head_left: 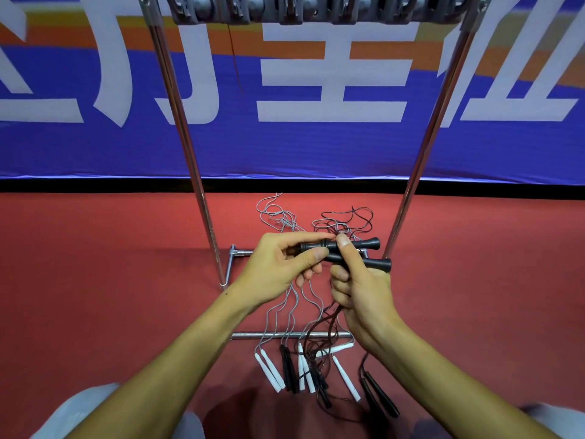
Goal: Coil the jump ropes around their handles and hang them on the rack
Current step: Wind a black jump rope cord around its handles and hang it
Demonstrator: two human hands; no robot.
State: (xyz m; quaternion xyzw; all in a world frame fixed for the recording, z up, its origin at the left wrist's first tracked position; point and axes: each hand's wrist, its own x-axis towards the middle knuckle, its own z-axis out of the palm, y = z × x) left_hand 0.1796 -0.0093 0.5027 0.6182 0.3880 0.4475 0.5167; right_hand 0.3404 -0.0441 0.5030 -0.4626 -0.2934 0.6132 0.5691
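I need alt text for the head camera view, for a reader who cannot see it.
Both hands, left hand and right hand, hold a pair of black handles side by side. More jump ropes lie on the red floor under the rack.

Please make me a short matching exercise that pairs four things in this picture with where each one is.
Things:
1. pair of black handles
2. white handles
3. hook bar
4. rack's base bar

Places:
A. at the top of the rack
B. held in both hands
C. on the floor, left of the pile
D. lying across the floor under the cords

Pairs: 1-B, 2-C, 3-A, 4-D
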